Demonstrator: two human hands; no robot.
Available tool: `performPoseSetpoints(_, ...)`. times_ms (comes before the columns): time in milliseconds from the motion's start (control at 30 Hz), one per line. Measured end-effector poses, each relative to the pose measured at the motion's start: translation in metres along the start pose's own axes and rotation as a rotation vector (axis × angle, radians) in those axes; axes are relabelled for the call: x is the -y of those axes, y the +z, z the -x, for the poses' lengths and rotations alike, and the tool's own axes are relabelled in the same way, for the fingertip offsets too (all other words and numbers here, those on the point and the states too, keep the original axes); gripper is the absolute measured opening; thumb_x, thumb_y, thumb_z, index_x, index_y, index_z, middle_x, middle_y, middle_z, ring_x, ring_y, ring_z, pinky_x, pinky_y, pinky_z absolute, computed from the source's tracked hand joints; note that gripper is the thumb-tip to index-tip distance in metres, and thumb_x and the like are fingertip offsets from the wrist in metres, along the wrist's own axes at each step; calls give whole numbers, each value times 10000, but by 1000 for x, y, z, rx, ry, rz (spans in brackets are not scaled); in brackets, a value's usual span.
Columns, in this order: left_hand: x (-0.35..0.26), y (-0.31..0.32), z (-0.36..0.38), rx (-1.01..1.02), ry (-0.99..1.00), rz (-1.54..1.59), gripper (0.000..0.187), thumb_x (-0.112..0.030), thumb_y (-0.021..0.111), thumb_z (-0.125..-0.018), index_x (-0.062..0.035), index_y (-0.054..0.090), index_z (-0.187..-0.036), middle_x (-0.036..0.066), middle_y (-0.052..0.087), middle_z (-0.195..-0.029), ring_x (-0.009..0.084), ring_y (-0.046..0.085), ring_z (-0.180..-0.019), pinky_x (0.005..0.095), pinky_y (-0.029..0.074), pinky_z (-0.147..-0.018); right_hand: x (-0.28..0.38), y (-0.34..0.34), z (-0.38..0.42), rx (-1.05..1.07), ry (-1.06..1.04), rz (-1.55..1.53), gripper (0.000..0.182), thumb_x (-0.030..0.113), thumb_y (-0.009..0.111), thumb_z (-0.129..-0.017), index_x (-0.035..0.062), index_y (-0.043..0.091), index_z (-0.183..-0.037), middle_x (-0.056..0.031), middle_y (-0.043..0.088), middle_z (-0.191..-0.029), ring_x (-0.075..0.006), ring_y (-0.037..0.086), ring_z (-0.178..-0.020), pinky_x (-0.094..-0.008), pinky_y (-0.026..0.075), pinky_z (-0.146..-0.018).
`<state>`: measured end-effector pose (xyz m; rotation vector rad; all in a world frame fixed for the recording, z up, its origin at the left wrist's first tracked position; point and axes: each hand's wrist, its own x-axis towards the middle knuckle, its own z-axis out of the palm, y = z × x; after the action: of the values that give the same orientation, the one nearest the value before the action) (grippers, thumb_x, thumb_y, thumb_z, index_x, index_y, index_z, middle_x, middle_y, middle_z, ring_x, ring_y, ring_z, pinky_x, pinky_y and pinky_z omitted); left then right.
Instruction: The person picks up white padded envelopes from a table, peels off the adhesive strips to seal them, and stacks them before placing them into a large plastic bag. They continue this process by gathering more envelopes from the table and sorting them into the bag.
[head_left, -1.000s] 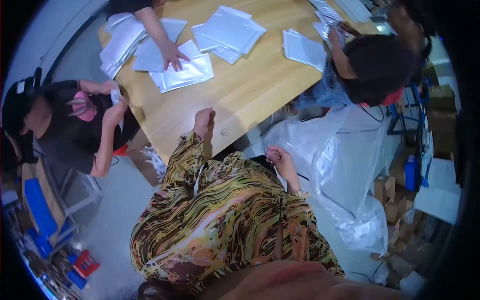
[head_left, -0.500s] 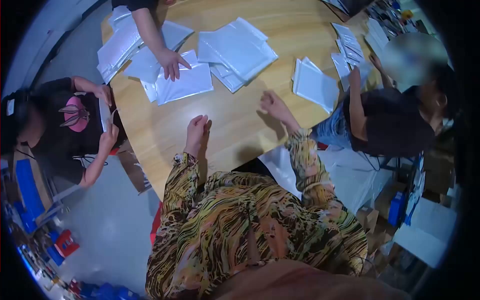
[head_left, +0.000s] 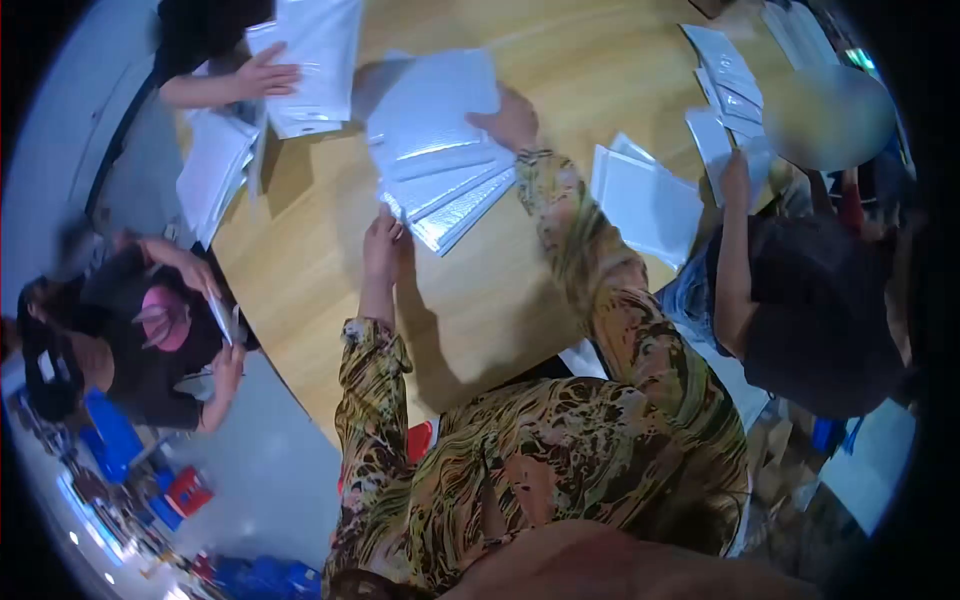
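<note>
Fingers point(head_left: 385, 225) of both hands on fanned white padded envelopes point(head_left: 440, 150).

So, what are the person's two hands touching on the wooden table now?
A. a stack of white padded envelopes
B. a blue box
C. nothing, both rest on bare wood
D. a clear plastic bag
A: the left hand is at the near edge of the stack of white envelopes, and the right hand is on its far side.

I lean over a light wooden table point(head_left: 330, 240) with a rounded edge. Below it, at my left, lies a smooth grey floor point(head_left: 260, 470), with blue and red crates point(head_left: 150, 470) clustered along its far edge.
</note>
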<state>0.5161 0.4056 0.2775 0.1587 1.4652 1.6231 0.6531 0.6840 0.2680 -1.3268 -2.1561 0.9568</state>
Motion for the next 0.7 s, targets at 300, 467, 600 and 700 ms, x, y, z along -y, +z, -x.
performPoseSetpoints(300,56,-56,50,-55,-256,151,483,-209,519,-909,42,348,-1285,108,485,-1226,228,498,-1086,364,430,-909,23,39,103,270,-269,71,461,258,681,-627,163,605,-1071,-64,460,-1241,-274,378,-1194,-439,277,-992)
performPoseSetpoints(467,101,-38,153,-99,-358,225,398,-170,547,-891,41,422,-1205,104,545,-1117,208,524,-1041,344,456,-865,12,32,176,380,-448,108,282,207,610,-659,130,639,-929,-94,441,-1275,-304,364,-1200,-443,293,-982)
performPoseSetpoints(600,86,-41,181,-58,-755,-104,441,-256,642,-834,39,450,-1099,54,564,-781,134,582,-719,255,481,-615,-5,43,191,281,-490,-66,172,144,628,-656,68,634,-809,-159,495,-1218,-338,403,-1158,-411,333,-968)
performPoseSetpoints(700,95,-56,186,-121,-603,-34,473,-236,665,-816,60,435,-1104,36,552,-699,110,564,-613,222,443,-531,-18,32,196,79,-376,-207,214,103,656,-672,44,604,-870,-178,492,-1217,-351,397,-1158,-410,330,-972)
